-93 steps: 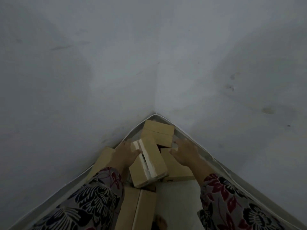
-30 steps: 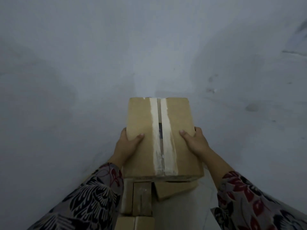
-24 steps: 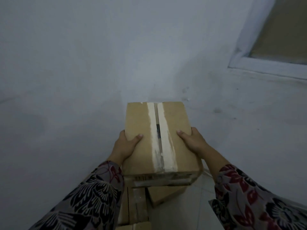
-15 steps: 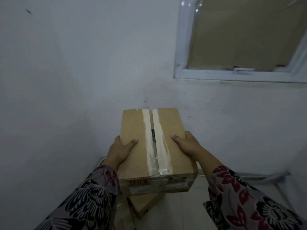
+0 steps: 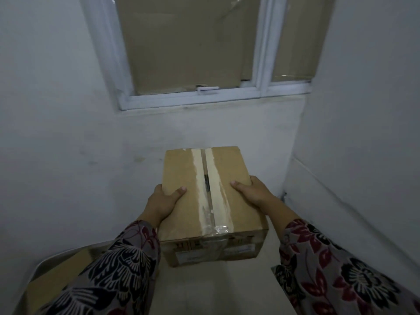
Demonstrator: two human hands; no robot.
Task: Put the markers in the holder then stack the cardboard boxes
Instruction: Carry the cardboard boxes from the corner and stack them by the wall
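Cardboard box [image 5: 211,201]: stiff, taped, seemingly light.
Grip: left hand [image 5: 162,201] and right hand [image 5: 252,192] clasp opposite sides, thumbs on top.

We see a pale floor [image 5: 227,289] beneath the fingers of our left hand [image 5: 162,201] and right hand [image 5: 252,189]. Below-left of the left fingers, brown cardboard [image 5: 56,276] lies on it, part-hidden by a sleeve [image 5: 118,269].

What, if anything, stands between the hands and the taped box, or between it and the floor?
Nothing visible. Left hand and right hand grip the taped box by its sides; visible floor beneath is bare. Another cardboard box lies lower left.
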